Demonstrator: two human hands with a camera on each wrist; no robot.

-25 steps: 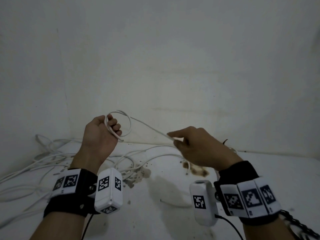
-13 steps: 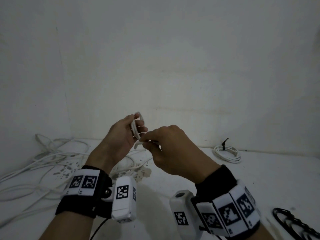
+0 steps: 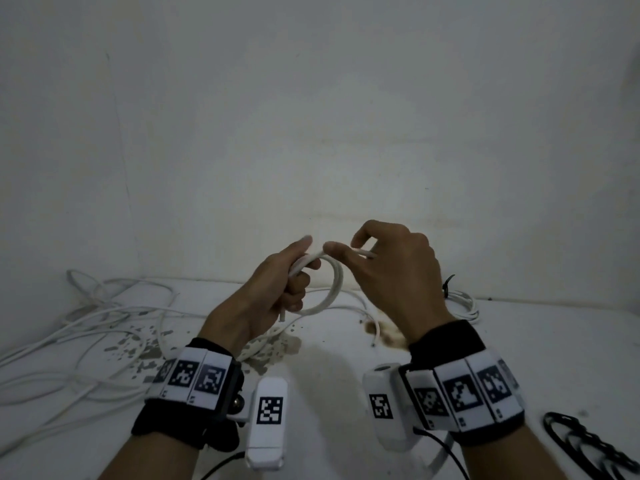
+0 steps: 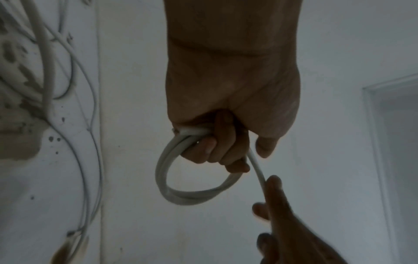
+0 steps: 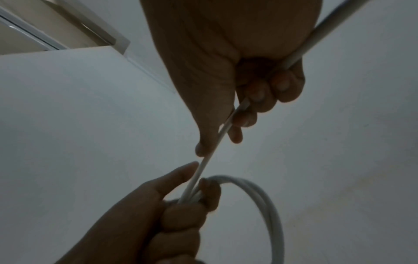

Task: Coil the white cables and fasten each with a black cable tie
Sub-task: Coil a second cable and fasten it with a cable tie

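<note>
My left hand [image 3: 277, 289] grips a small coil of white cable [image 3: 334, 289], held up above the table. The coil's loops [image 4: 167, 180] hang below the curled fingers [image 4: 217, 148] in the left wrist view. My right hand [image 3: 391, 268] pinches the cable's free strand [image 5: 217, 141] between thumb and fingers, right beside the left thumb. That strand runs on through the right palm and out past the wrist [image 5: 325, 28]. A short cut end [image 3: 282, 315] sticks out under the left hand.
A tangle of loose white cables [image 3: 93, 317] lies on the stained white table [image 3: 332, 368] at left. One coiled cable with a black tie [image 3: 460, 303] sits by the wall at right. Black cable ties [image 3: 581, 445] lie at the lower right.
The right hand brought the strand in from the right to the left hand, laying another loop on the coil. Both hands now sit slightly higher and closer together.
</note>
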